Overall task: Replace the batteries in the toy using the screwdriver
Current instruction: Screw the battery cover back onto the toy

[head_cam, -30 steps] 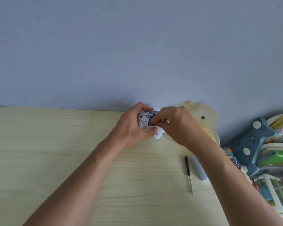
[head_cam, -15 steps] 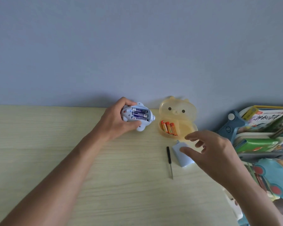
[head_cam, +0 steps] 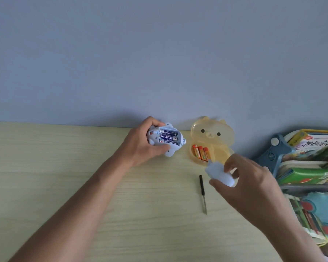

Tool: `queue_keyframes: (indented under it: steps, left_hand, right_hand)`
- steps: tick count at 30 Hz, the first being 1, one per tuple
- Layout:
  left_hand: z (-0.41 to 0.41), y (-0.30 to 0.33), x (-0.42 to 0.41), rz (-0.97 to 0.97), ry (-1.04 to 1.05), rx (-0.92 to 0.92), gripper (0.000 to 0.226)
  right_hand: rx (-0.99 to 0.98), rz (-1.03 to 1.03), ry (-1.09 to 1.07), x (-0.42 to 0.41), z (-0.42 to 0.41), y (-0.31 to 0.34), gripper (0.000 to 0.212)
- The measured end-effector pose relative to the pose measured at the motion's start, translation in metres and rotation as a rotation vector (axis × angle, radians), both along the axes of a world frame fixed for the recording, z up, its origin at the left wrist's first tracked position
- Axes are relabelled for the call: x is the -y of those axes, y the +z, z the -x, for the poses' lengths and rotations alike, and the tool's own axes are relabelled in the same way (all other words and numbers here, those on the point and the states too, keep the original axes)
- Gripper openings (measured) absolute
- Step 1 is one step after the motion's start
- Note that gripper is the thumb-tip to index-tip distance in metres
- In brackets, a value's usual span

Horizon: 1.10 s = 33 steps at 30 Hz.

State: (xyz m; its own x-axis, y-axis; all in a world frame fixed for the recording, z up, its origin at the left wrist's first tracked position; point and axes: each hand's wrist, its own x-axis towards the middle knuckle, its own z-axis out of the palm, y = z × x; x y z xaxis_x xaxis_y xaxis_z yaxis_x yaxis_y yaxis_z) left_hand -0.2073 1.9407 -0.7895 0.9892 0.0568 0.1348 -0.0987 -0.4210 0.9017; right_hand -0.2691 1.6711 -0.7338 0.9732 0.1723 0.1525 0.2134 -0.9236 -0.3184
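Screwdriver [head_cam: 203, 193] lies lengthwise toward the person (tip nearest), untouched.

The right hand [head_cam: 254, 178] has left the toy [head_cam: 166, 139] and now grips the battery cover [head_cam: 219, 175].

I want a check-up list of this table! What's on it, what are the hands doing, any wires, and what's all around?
Surface: pale wooden table, against a grey-blue wall.
Job's things: toy with its battery bay open, three blue batteries inside; pale blue cover; black screwdriver lying loose on the table; three orange batteries in an open yellow bear-shaped case.
Clutter: books and toys piled at the right edge.
Hands: left hand grips the toy; right hand pinches the cover with its fingers.
Cables: nothing seen.
Surroundings: only the wall behind.
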Motion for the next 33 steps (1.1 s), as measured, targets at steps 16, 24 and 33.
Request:
queue_keyframes:
  steps: [16, 24, 33]
  left_hand:
    - [0.0, 0.003, -0.001, 0.042, -0.022, -0.009, 0.044]
    - [-0.001, 0.003, 0.0, 0.035, -0.023, -0.014, 0.045]
    - [0.0, 0.005, 0.0, 0.04, -0.034, -0.013, 0.044]
  right_hand:
    - [-0.048, -0.383, 0.448, -0.088, -0.104, -0.004, 0.038]
    - [-0.004, -0.259, 0.537, -0.085, -0.112, -0.006, 0.041]
    - [-0.081, 0.015, 0.645, -0.08, -0.118, 0.001, 0.067]
